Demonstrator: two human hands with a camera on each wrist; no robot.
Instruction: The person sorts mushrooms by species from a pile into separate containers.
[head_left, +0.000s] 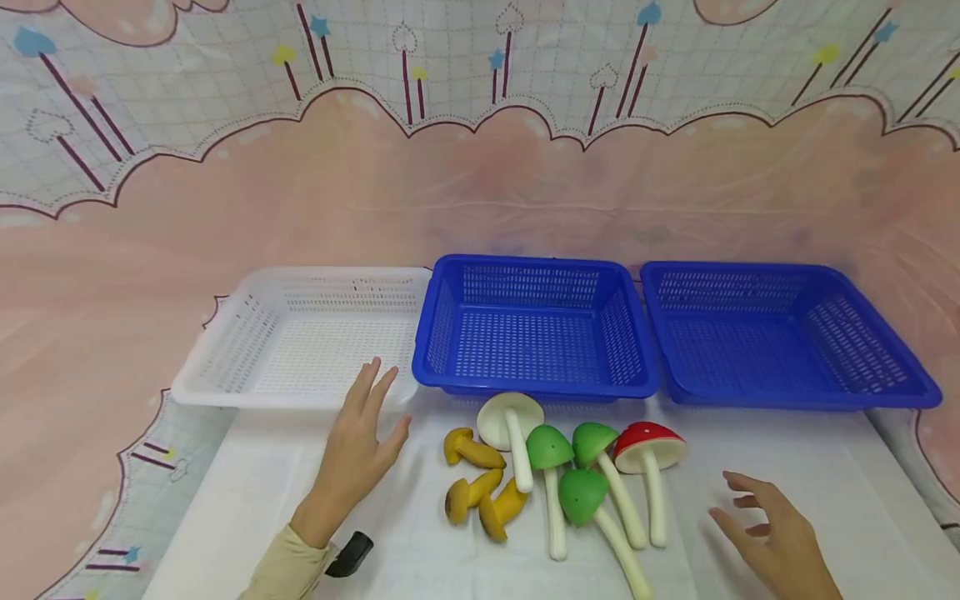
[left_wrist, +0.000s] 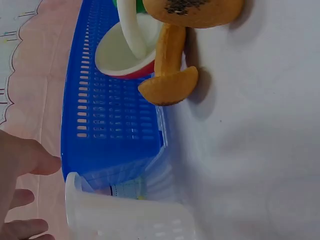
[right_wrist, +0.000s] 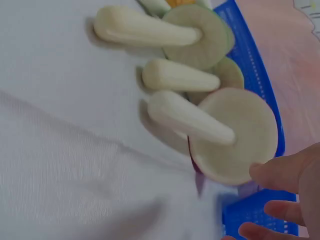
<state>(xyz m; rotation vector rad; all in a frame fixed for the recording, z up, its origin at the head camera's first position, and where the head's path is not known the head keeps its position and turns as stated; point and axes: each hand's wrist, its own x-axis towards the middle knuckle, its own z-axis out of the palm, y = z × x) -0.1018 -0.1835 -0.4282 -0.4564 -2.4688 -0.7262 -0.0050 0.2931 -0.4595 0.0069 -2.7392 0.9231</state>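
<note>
My left hand [head_left: 356, 450] hovers near the front edge of the white basket [head_left: 202, 398], fingers extended and holding nothing. My right hand [head_left: 776, 529] is at the right, fingers loosely bent and empty, beside the red-capped toy mushroom [head_left: 651, 442]. Between the hands lie several toy mushrooms: green-capped ones [head_left: 550, 450], a white-capped one [head_left: 510, 421], and small yellow-brown ones [head_left: 480, 452]. In the left wrist view a yellow-brown mushroom [left_wrist: 170, 87] shows close up. The right wrist view shows the pale underside of the red-capped mushroom [right_wrist: 240, 135].
Behind the mushrooms stand a middle blue basket [head_left: 536, 389] and a right blue basket [head_left: 802, 398], in line with the white one. A white cloth [head_left: 420, 550] covers the table. A patterned pink curtain [head_left: 480, 183] hangs behind. A black strap-like object [head_left: 350, 555] sits by the left wrist.
</note>
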